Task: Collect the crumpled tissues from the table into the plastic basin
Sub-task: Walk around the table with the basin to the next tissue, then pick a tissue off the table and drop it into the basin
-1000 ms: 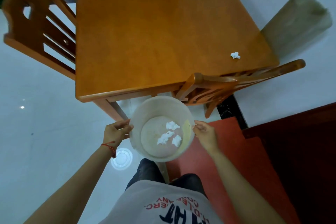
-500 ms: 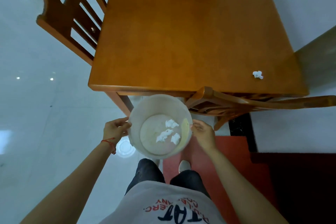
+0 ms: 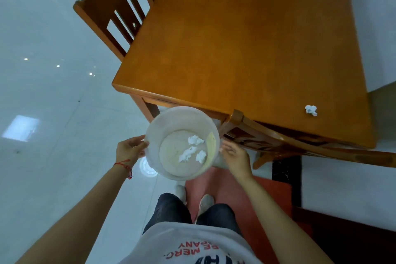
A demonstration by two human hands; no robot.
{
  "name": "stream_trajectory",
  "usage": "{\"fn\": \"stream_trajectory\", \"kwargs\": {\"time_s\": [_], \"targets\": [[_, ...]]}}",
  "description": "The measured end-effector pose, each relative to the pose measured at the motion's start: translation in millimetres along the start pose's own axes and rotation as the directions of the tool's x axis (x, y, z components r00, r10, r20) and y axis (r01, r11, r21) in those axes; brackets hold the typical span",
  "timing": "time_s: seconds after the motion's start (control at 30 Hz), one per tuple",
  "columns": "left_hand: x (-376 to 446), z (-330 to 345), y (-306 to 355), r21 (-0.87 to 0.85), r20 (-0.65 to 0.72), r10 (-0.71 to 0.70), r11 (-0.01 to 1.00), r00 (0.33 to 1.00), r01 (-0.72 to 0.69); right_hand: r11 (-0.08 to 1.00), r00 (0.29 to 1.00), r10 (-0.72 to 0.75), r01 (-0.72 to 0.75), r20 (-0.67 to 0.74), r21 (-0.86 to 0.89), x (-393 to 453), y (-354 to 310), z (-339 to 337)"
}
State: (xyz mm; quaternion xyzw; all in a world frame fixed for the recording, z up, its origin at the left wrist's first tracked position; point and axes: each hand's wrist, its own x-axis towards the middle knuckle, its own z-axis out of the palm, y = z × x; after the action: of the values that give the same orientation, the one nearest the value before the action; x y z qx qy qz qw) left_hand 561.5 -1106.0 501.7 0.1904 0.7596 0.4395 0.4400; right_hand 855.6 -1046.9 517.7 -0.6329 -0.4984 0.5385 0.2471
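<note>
Crumpled tissues: three white wads (image 3: 191,150) lie loose on the floor of the plastic basin (image 3: 169,120), toward its right side; a fourth crumpled tissue (image 3: 311,110) remains on the wooden table (image 3: 235,38), near the right-hand edge and well apart from the basin. Basin: translucent white, round, held in the air just off the table's near corner, over pale floor tiles and the edge of a red mat (image 3: 231,186). Left hand (image 3: 129,150): fingers curled against the basin's left rim, gripping it. Right hand (image 3: 235,155): fingers fairly straight, lying against the basin's right wall; contact looks light, and whether it bears any weight cannot be told. Seating: one wooden chair (image 3: 111,6) at the table's left side, a second chair (image 3: 300,146) tucked under the near edge, its curved back rail standing between the person and the last tissue. Hazards, judged: if the right hand lets go to reach, the basin would hang from a one-sided grip and could tip, spilling the light wads already gathered (they weigh almost nothing and would scatter); the reach itself would cross the chair rail, where a forearm or the basin might knock; a hasty pinch could nudge the remaining tissue off the table's edge.
</note>
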Motion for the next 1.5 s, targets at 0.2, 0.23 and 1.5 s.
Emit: {"fn": "stream_trajectory", "kwargs": {"time_s": [0.2, 0.23, 1.5], "targets": [[3.5, -0.4, 0.0, -0.022, 0.003, -0.016, 1.000, 1.000, 0.016, 0.995, 0.995, -0.099, 0.099, -0.009, -0.029, -13.1, -18.2, 1.0], [4.2, 0.0, 0.2, -0.022, 0.009, -0.014, 1.000, 1.000, 0.015, 0.994, 0.994, -0.111, 0.111, -0.019, -0.013, -15.2, -23.6, 0.3], [-25.1, 21.2, 6.9, -0.038, -0.130, -0.046, 0.998, 0.991, 0.041, 0.904, 0.889, -0.197, 0.001, -0.414, -0.428, 167.4, -31.2, -218.6]]}}
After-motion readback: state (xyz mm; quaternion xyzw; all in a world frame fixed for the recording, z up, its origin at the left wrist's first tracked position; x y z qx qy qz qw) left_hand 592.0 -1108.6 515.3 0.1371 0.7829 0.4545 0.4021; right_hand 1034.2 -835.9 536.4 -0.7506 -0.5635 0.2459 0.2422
